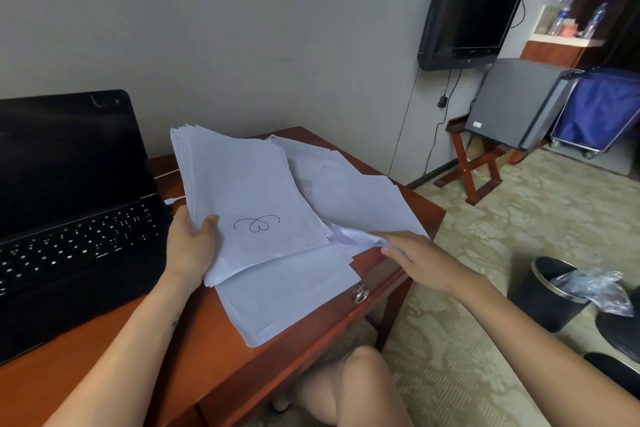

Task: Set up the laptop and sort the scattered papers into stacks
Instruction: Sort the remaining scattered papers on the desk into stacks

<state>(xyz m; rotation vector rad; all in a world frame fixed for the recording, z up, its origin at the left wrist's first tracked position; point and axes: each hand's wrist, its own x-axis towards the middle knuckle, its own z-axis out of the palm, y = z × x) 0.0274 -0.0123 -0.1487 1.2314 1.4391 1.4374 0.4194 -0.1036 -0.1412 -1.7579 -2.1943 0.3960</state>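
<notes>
Holding a thick stack of papers [249,191], the left hand [192,243] grips the stack's near left corner with its thumb pressed on top, so the stack tilts up off the desk [214,357]. The right hand [415,253] is flat with its fingers stretched out, touching a crumpled sheet [356,239] at the desk's right edge.

I think the job now is to pick up that sheet and add it to the stack. It would help to smooth it first and slide it inward, because it is close to the edge and could fall.

More loose papers [346,184] lie behind it, and some flat sheets [287,302] lie under the stack. The laptop [69,211] is open on the left with a dark screen. A white cable [175,199] lies just beside the stack and could get caught. A bin [550,291] stands on the floor to the right.
</notes>
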